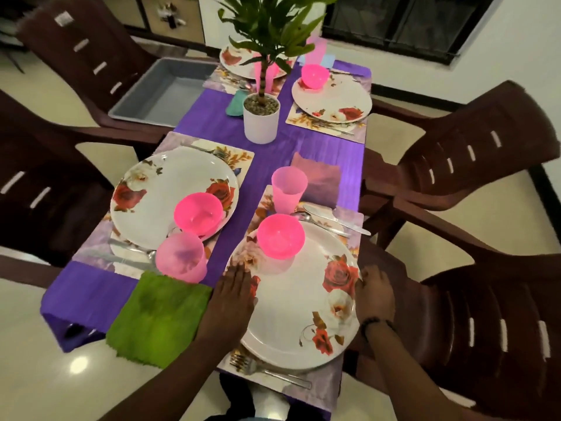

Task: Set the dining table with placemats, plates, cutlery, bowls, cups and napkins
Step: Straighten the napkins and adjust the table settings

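Both of my hands are on the near plate [297, 302] now: my left hand [232, 294] lies flat with straight fingers against its rim at nine o'clock, holding nothing, and my right hand [375, 294] curls over the rim at three o'clock, fingers grasping the edge. The plate sits on a floral placemat [334, 376] at the near end of the desk [88, 287], which wears a purple cloth. On the plate, at its twelve o'clock, there's a pink bowl [280, 235], nothing showing inside it. Just past that, a pink cup [288, 188] stands upright, and I can see nothing in it either. A knife [337, 219] lies at one o'clock of the plate, a fork [267, 370] at six o'clock, partly tucked under the rim. At nine o'clock of my left hand, touching it, lies a green napkin [158, 314]. Beyond it stands a second pink cup [181, 258], then a second plate [170, 196] carrying its own pink bowl [198, 213]. At twelve o'clock, mid-desk, a potted plant [261, 118] in a white pot filled with pebbles. A grey tray [165, 89] rests on a chair at ten o'clock.
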### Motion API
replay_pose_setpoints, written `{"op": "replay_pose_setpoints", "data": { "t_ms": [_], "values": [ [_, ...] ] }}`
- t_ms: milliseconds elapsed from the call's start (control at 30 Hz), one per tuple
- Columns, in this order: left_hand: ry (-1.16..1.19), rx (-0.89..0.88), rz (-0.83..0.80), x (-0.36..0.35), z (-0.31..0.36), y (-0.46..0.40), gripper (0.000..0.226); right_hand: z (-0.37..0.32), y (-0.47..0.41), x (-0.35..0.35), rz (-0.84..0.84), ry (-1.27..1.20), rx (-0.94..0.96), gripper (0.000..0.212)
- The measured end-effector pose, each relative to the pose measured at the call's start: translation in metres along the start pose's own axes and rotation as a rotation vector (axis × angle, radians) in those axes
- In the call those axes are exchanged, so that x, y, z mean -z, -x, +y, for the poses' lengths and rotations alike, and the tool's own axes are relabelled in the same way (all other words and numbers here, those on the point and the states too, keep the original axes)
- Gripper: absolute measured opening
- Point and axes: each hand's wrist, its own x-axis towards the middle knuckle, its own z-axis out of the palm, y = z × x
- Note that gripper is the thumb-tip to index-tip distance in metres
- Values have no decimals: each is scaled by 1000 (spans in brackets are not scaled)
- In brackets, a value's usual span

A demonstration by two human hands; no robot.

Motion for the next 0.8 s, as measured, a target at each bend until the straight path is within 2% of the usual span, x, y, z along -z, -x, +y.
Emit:
{"op": "replay_pose_setpoints", "data": {
  "t_ms": [100, 267, 367, 433, 533, 667, 800],
  "values": [
    [9, 9, -2, 2, 3, 0, 50, 6, -5, 6, -33, -89, 30, 7],
    [39, 84, -28, 1, 12, 14, 60, 17, -5, 8, -55, -181, 90, 15],
    [44, 139, -51, 2, 17, 17, 60, 21, -12, 5, -30, -233, 139, 9],
    [69, 215, -58, 7, 26, 17, 61, 20, -26, 5, -13, -179, 225, 5],
    [140, 311, -34, 9, 49, 17, 67, 5, -52, 9, -29, -118, 378, 15],
    [190, 366, 25, 11, 86, 13, 67, -26, -79, 12, -69, -102, 471, 26],
    [212, 416, 58, 4, 109, 7, 71, -38, -115, -1, -113, 31, 614, 34]
  ]
}}
